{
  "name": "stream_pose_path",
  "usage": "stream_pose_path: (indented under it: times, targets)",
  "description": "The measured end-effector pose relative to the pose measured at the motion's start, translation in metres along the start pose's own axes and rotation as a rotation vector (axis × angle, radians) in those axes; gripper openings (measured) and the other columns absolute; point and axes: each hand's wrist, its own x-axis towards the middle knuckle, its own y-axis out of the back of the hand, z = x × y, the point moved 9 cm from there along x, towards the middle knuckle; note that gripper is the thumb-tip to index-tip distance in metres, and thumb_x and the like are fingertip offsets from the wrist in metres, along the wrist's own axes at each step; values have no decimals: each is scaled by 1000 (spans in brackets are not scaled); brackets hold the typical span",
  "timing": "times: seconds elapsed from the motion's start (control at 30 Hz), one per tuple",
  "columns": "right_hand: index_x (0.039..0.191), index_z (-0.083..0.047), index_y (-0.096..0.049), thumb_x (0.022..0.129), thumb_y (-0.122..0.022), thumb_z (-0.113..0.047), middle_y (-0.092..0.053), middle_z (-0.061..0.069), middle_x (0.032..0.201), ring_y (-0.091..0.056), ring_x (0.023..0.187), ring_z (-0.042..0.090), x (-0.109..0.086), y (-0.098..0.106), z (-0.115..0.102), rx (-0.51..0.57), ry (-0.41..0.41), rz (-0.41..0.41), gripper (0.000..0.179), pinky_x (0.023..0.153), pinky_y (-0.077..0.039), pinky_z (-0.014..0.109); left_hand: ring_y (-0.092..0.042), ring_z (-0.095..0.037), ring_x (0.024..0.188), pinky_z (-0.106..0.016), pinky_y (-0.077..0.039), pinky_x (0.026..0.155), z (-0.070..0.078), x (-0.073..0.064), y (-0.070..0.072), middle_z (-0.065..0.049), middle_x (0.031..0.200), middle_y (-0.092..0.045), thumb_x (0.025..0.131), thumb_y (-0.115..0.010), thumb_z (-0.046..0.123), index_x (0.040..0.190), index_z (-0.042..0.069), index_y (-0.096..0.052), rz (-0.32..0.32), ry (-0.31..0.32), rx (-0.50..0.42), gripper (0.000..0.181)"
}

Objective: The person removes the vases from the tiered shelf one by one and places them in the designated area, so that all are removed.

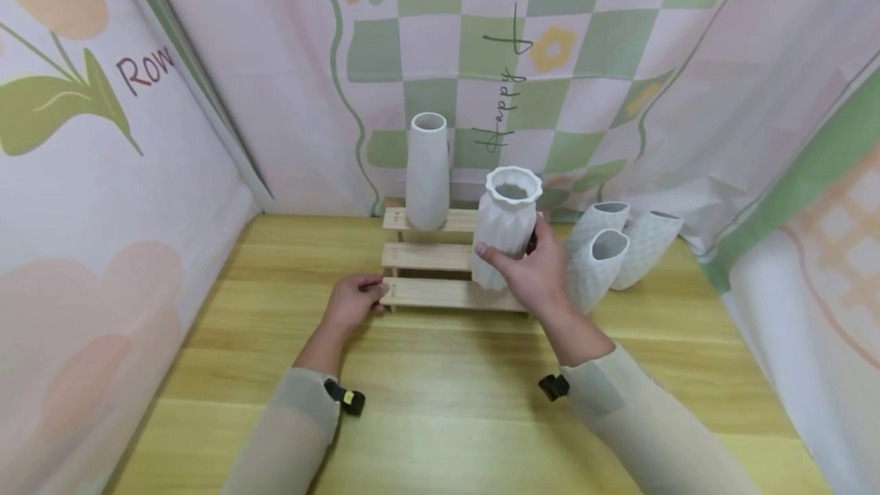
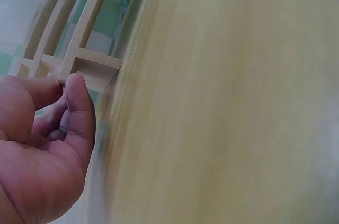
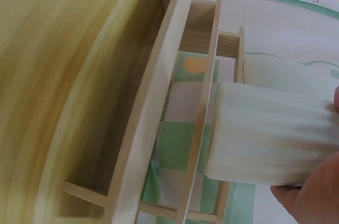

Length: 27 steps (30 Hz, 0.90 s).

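Note:
My right hand grips a white pleated vase with a scalloped rim, thumb on its near side and fingers around the right. This vase is upright over the right part of a three-step wooden stand. In the right wrist view its base is close to the middle step; I cannot tell whether they touch. At the stand's lower left corner, my left hand pinches the end of the lowest step between thumb and finger. A tall, smooth white vase stands on the top step, towards the left.
Right of the stand, a group of three textured white vases with slanted mouths leans on the wooden table. Behind hangs a checked green and white cloth. Printed fabric walls off the left side.

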Motion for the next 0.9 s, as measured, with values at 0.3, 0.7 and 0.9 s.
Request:
stream_pose_path:
  times: [0.3,0.7,0.9]
  targets:
    - [139,-8,-55,74,-96,-36,-65,13,129,-64,114,30,-16,4,2,-6,17,-13,81,95,-56,50,-71,-20,78,-32,-62,75,2,-2,0,-20,124,-68,100,-70,13,135,-4,-64,5,6,17,39]
    - [142,-8,-51,75,-96,-35,-62,16,135,-61,123,35,-30,6,11,16,-7,-46,86,103,-52,54,-71,-21,79,-31,-62,75,0,0,-1,-20,122,-68,100,-71,13,135,-5,-63,8,6,11,40]
    - [141,-6,-53,75,-96,-32,-64,16,131,-62,120,32,-34,9,17,24,-4,-40,83,101,-53,52,-71,-20,78,-32,-62,75,1,0,-1,-20,122,-69,100,-71,14,134,-4,-64,6,-5,33,40]
